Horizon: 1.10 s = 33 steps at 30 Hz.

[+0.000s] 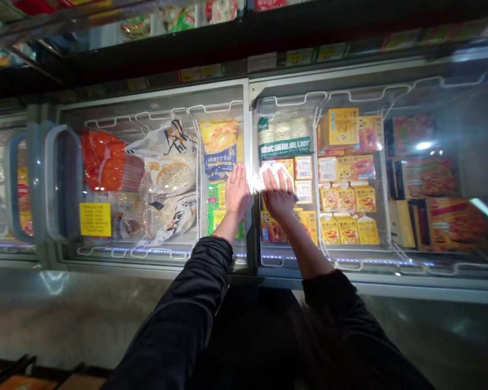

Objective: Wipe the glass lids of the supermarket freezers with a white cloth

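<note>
My left hand (236, 190) lies flat with fingers stretched out on the glass lid (154, 103) of a chest freezer, by the frame between two lids. Beside it, my right hand (277, 196) presses a white cloth (273, 174) against the right glass lid (350, 89), fingers closed over it. Under the glass by my left hand lies a yellow and blue bag (220, 145). Beneath my right hand sit a green-labelled pack of tart shells (283, 138) and yellow boxes (347, 197).
Wire dividers (197, 179) split the freezer into bins of frozen food. Orange packs (106, 160) and white bags (168, 179) fill the left bins. Grey lid handles (61, 184) stand at the left. Shelves with goods (179, 19) run above. A steel front panel (85, 314) lies below.
</note>
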Available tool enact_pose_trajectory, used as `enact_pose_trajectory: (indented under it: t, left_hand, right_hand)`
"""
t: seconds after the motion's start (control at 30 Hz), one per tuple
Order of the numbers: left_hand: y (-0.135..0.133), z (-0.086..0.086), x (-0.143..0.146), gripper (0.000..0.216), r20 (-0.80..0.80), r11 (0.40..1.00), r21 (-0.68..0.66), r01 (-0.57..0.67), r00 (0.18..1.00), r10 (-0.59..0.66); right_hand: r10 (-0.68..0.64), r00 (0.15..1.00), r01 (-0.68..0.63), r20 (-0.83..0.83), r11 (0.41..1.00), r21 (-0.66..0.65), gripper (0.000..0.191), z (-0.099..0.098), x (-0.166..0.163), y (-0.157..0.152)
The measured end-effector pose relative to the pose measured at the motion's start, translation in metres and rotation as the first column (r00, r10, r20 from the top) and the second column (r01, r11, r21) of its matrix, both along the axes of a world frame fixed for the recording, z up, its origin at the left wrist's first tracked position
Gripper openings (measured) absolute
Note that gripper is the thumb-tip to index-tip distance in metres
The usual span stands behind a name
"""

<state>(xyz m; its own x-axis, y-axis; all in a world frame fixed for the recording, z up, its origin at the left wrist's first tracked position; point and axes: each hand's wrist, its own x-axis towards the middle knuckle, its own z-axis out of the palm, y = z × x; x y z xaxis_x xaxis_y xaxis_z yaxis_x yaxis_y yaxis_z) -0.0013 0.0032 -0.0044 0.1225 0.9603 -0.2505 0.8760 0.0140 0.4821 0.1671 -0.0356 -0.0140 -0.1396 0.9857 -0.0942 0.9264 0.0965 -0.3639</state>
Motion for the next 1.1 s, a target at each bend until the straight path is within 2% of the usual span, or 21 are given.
enact_pose_trajectory:
  t: [0.17,0.27,0.33,0.43,0.53,0.63,0.7,0.77,0.9,1.0,1.1]
  left_hand:
    - [0.005,0.008,-0.006,0.063,0.001,0.997,-0.032,0.069,0.998,-0.069]
    - [-0.008,0.015,-0.011,0.065,0.003,0.993,-0.072,0.096,0.995,-0.096]
    - [-0.029,0.022,-0.015,0.066,0.019,0.988,-0.104,0.114,0.993,-0.112]
    - [-0.077,0.034,-0.020,0.066,0.038,0.984,-0.125,0.124,0.992,-0.121]
    - [-0.120,0.046,-0.023,0.067,0.015,0.979,-0.134,0.152,0.988,-0.151]
    - [-0.143,0.052,-0.027,0.069,-0.003,0.970,-0.157,0.183,0.983,-0.186]
    - [-0.149,0.052,-0.030,0.069,0.000,0.967,-0.163,0.197,0.980,-0.200]
    - [-0.150,0.051,-0.034,0.069,0.008,0.964,-0.169,0.206,0.978,-0.208]
    - [-0.151,0.048,-0.037,0.067,0.046,0.966,-0.165,0.200,0.980,-0.195]
    - [-0.151,0.046,-0.035,0.067,0.086,0.975,-0.148,0.164,0.985,-0.152]
    - [-0.154,0.048,-0.032,0.068,0.109,0.984,-0.123,0.128,0.987,-0.115]
  right_hand:
    - [0.160,0.987,-0.161,-0.023,0.986,-0.050,0.056,0.011,-0.011,-0.028]
    - [0.169,0.985,-0.170,-0.026,0.982,-0.081,0.054,0.018,-0.004,-0.062]
    - [0.139,0.990,-0.140,-0.013,0.986,-0.096,0.054,0.021,0.002,-0.084]
    - [0.059,0.998,-0.058,0.002,0.989,-0.133,0.057,0.021,0.002,-0.103]
    - [-0.112,0.993,0.115,0.027,0.976,-0.186,0.062,0.019,-0.016,-0.103]
    - [-0.240,0.970,0.244,0.044,0.949,-0.199,0.063,0.016,-0.041,-0.098]
    - [-0.196,0.980,0.197,0.027,0.962,-0.187,0.062,0.016,-0.051,-0.102]
    - [-0.099,0.995,0.100,0.014,0.979,-0.177,0.061,0.019,-0.053,-0.114]
    - [0.030,0.999,-0.025,0.026,0.983,-0.184,0.058,0.032,-0.034,-0.152]
    - [0.024,0.999,-0.018,0.030,0.981,-0.192,0.057,0.038,-0.019,-0.172]
    - [-0.052,0.999,0.052,0.005,0.977,-0.207,0.058,0.032,-0.015,-0.170]
